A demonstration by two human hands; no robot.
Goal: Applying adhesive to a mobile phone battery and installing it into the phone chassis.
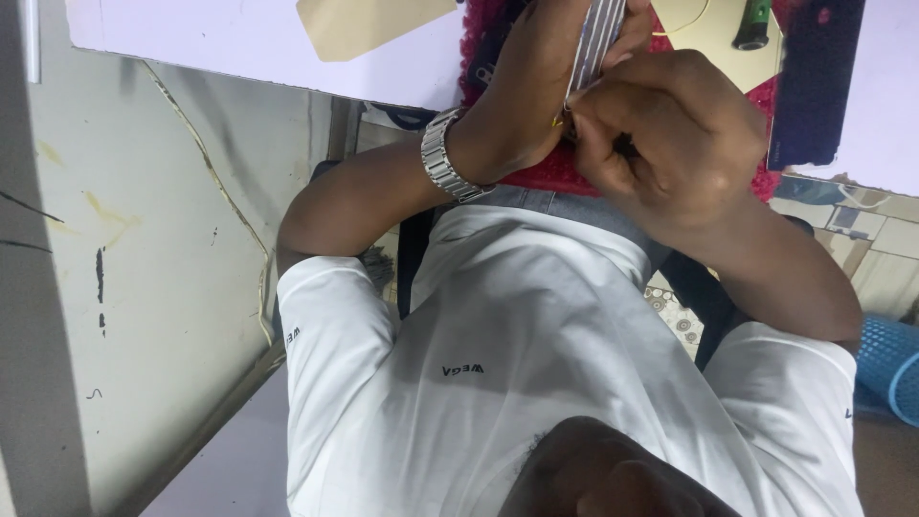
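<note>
Here the thing in hand is a thin, flat striped strip (595, 38), banded lengthwise in pale grey, blue and white, standing nearly on edge and running up out of the picture, so its full length is cut off. The left hand (536, 86) is closed around its lower part from one side, a metal link watch (446, 158) on the wrist just below the grip. The right hand (670, 134) sits against the strip's other side, fingers curled tight and pinched together at the strip's lower edge; what those fingertips press on is hidden, and a small dark spot between them is too small to make out. A short yellow thread end (557, 122) shows just beside the pinch. Behind and below both hands lies a shaggy pink-red fabric (546, 177), fuzzy in texture, on a smooth pale table (239, 38).
</note>
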